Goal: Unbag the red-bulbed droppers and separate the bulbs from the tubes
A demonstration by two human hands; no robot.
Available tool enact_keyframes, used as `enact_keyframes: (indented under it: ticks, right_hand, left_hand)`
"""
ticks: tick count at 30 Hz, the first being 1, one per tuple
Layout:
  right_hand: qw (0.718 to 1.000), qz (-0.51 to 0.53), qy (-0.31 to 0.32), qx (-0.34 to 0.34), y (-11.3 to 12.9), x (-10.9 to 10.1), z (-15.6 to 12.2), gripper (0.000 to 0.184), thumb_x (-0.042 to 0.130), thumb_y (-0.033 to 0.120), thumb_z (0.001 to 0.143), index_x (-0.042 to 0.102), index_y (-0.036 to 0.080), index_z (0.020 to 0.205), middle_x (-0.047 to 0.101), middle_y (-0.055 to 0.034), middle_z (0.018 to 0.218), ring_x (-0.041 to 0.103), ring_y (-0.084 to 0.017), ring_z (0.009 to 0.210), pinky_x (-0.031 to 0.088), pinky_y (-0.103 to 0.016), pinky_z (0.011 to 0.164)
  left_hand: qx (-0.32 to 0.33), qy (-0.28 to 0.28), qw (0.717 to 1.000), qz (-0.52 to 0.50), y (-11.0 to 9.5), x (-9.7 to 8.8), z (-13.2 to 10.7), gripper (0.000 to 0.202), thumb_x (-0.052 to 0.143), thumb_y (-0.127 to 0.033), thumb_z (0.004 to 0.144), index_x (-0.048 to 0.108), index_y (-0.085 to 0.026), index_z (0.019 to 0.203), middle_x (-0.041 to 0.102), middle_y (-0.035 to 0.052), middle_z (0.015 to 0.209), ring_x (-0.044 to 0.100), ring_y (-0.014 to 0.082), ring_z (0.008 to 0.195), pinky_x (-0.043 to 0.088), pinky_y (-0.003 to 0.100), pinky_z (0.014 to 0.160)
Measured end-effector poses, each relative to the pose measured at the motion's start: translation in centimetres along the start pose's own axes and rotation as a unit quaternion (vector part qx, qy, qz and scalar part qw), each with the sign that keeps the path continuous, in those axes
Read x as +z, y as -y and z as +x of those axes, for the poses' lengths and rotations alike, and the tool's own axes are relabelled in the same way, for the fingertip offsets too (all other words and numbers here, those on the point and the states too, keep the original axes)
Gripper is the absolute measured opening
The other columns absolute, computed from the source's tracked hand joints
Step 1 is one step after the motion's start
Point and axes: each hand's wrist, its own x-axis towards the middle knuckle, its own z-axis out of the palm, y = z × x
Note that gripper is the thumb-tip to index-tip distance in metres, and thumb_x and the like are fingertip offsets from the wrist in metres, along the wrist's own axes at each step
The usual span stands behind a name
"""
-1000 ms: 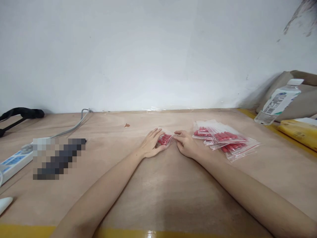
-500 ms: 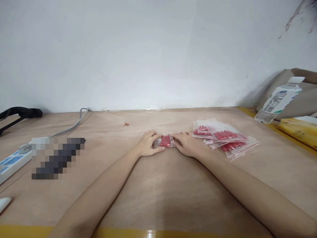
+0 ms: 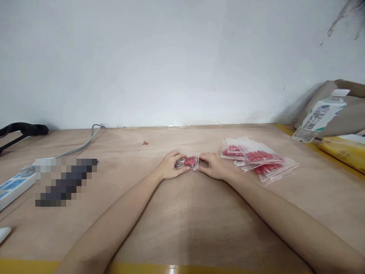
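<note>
Beneath a pale wall [image 3: 176, 61], the head view shows the left hand [image 3: 170, 166] grasping a clear bag of red pieces [image 3: 189, 161] near the middle of the far edge of the table [image 3: 176, 213], the right hand [image 3: 213, 166] at its other end, whether pinching I cannot tell, and piled bags [image 3: 260, 156] toward the far right corner.

No word, brand or number can be read with certainty; the white label [image 3: 325, 115] on the tilted clear bottle [image 3: 313, 136] bears rows of dark print, too small and blurred to make out; a small blue mark sits near its upper end, and a block of dark parallel stripes lower down, apparently a barcode [image 3: 310, 125]; green colours part of the label's edge; the yellow packet [image 3: 330, 145] beside the bottle shows a faint darker print, likewise illegible.
</note>
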Motion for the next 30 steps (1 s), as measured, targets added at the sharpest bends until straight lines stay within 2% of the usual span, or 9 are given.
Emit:
enact_keyframes:
  ticks: [4, 10, 15, 19, 24, 26, 30]
  right_hand:
    - [1.000, -0.020, 0.007, 0.012, -0.1, 0.2, 0.2, 0.021, 0.054, 0.033, 0.081, 0.064, 0.024, 0.097, 0.061, -0.0037, 0.088, 0.054, -0.018, 0.087, 0.037, -0.037, 0.083]
    - [1.000, -0.003, -0.002, -0.012, 0.0, 0.2, -0.1, 0.037, 0.060, 0.042, 0.076, 0.059, 0.031, 0.111, 0.060, -0.0040, 0.100, 0.053, -0.020, 0.097, 0.033, -0.040, 0.090]
    - [0.998, -0.056, -0.003, 0.022, 1.2, 0.3, 0.3, 0.025, 0.060, 0.039, 0.075, 0.064, 0.023, 0.094, 0.060, -0.0050, 0.093, 0.053, -0.021, 0.092, 0.037, -0.037, 0.082]
    - [0.996, -0.074, -0.008, 0.055, 1.6, 0.8, 0.5, 0.021, 0.060, 0.036, 0.074, 0.058, 0.017, 0.085, 0.057, -0.0068, 0.088, 0.052, -0.020, 0.086, 0.038, -0.033, 0.077]
    - [0.994, -0.097, -0.018, 0.055, 1.5, 1.1, 0.5, 0.008, 0.053, 0.023, 0.076, 0.051, 0.018, 0.082, 0.058, -0.0057, 0.084, 0.051, -0.020, 0.083, 0.035, -0.033, 0.075]
    - [0.995, -0.079, -0.025, 0.049, 1.2, 1.0, 0.5, 0.006, 0.052, 0.019, 0.074, 0.051, 0.018, 0.080, 0.058, -0.0036, 0.079, 0.052, -0.019, 0.079, 0.035, -0.033, 0.074]
    - [0.997, 0.023, -0.055, 0.053, 0.2, 0.7, 0.5, 0.006, 0.051, 0.016, 0.071, 0.052, 0.018, 0.077, 0.058, -0.0010, 0.074, 0.052, -0.014, 0.069, 0.039, -0.027, 0.065]
  left_hand:
    - [-0.001, 0.015, 1.000, -0.026, 0.0, 0.0, 0.1, 0.035, 0.043, -0.042, 0.086, 0.060, -0.020, 0.109, 0.059, 0.0071, 0.098, 0.054, 0.0195, 0.095, 0.045, 0.035, 0.086]
    - [0.006, 0.030, 0.999, -0.021, 0.4, 0.3, 0.2, 0.040, 0.044, -0.043, 0.086, 0.056, -0.018, 0.115, 0.056, 0.0094, 0.116, 0.052, 0.0203, 0.108, 0.041, 0.036, 0.094]
    - [-0.006, 0.041, 0.999, -0.016, 0.4, 0.3, 0.2, 0.044, 0.043, -0.045, 0.086, 0.054, -0.017, 0.118, 0.055, 0.0099, 0.121, 0.051, 0.0206, 0.112, 0.041, 0.036, 0.096]
    - [0.000, 0.039, 0.999, -0.019, 0.3, 0.3, 0.2, 0.042, 0.043, -0.045, 0.086, 0.054, -0.018, 0.116, 0.056, 0.0088, 0.119, 0.052, 0.0203, 0.110, 0.042, 0.035, 0.095]
    - [0.011, 0.037, 0.999, -0.023, 0.2, 0.3, 0.3, 0.040, 0.043, -0.043, 0.086, 0.055, -0.019, 0.115, 0.058, 0.0078, 0.116, 0.054, 0.0193, 0.107, 0.043, 0.033, 0.093]
    - [0.009, 0.040, 0.999, -0.025, 0.1, 0.2, 0.3, 0.039, 0.042, -0.043, 0.087, 0.055, -0.018, 0.114, 0.058, 0.0077, 0.116, 0.054, 0.0190, 0.107, 0.042, 0.033, 0.093]
    - [0.000, 0.040, 0.999, -0.027, 0.1, 0.1, 0.2, 0.039, 0.041, -0.043, 0.087, 0.055, -0.019, 0.115, 0.058, 0.0069, 0.117, 0.054, 0.0191, 0.108, 0.042, 0.033, 0.094]
